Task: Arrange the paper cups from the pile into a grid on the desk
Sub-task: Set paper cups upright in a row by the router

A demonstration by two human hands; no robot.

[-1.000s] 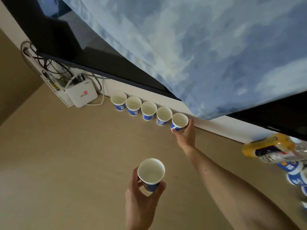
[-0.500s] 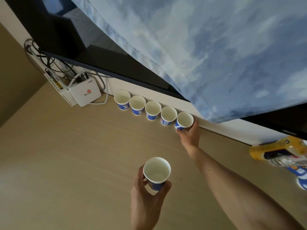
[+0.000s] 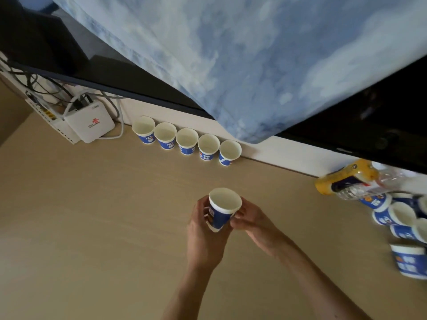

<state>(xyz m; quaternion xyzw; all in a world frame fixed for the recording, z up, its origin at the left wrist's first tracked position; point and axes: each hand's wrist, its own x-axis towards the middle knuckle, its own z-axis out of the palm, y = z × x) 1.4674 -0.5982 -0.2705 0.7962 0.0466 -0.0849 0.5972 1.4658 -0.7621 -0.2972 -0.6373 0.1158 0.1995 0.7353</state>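
A row of several blue-and-white paper cups (image 3: 187, 140) stands upright along the back wall of the beige desk (image 3: 92, 215). Its rightmost cup (image 3: 229, 152) stands alone, no hand on it. In front of the row I hold one more paper cup (image 3: 223, 209), tilted, above the desk. My left hand (image 3: 203, 236) grips it from the left and below. My right hand (image 3: 250, 221) pinches its right side with the fingertips. A pile of loose cups (image 3: 402, 222) lies at the right edge, some on their sides.
A white router box (image 3: 89, 125) with cables sits at the back left, beside the row. A plastic bottle with an orange label (image 3: 346, 181) lies by the pile. A dark monitor draped in a blue cloth (image 3: 254, 65) overhangs the back of the desk.
My right hand let go of the rightmost cup in the row and drew back to the cup my left hand holds. Both hands are now on that cup.
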